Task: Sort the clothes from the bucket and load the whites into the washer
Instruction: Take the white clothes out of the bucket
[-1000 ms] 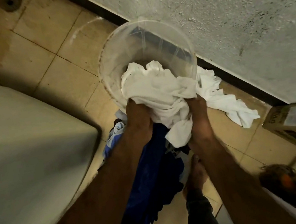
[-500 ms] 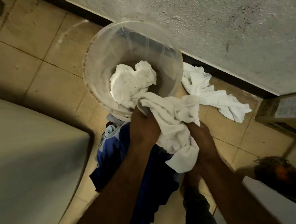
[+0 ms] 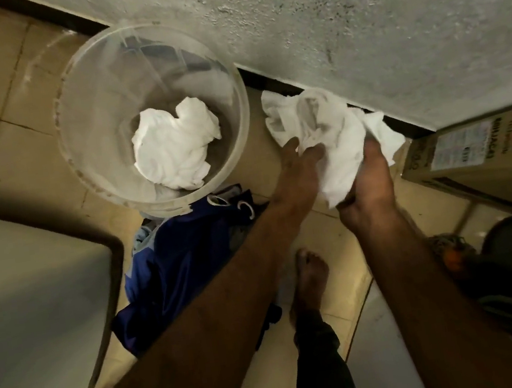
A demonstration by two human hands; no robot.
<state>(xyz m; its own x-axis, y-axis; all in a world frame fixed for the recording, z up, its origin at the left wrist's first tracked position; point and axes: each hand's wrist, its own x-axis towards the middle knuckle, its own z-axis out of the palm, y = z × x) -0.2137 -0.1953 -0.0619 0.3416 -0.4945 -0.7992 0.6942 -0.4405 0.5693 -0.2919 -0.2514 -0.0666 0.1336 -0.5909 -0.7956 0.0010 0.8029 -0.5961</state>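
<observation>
White cloth (image 3: pixel 332 136): position at this reading? (R.)

Low, right of the bucket (image 3: pixel 69 145), up against the dark skirting (image 3: pixel 264 81). I cannot tell whether it hangs clear of the tiles or rests on them. Left hand (image 3: pixel 296 181): fingers nearly straight, tips on the cloth's near edge, no curl round it visible. Right hand (image 3: pixel 368 187): curled round the lower bunch, firm hold. (K.)

Progress? (R.)

Judgement only: sorting well on, loading not begun. Near to far:
- **Coloureds:** a blue pile of coloureds (image 3: pixel 185 264) lies on the tiles beside the person's bare foot (image 3: pixel 310 275), against the bucket's near side.
- **Cloth in hand:** it looks bound for a separate whites spot by the wall. Whether a second white piece lies under it, I cannot separate.
- **Bucket:** one crumpled white garment (image 3: pixel 175 149) sits at the bottom of the clear bucket, nothing else seen inside.
- **Washer:** the washer (image 3: pixel 33 310), if the pale rounded top at far left is that, shows no opening or drum and has no whites on it.

To do: lift out the last piece, gather the whites, load. (K.)

Any writing? (R.)

Cardboard box (image 3: pixel 482 160) at right, against the wall (image 3: pixel 354 13). It carries a white printed label and a line of bold dark capitals, upside down from here and too blurred to read. No brand made out. Nothing legible on bucket or washer. (K.)
</observation>
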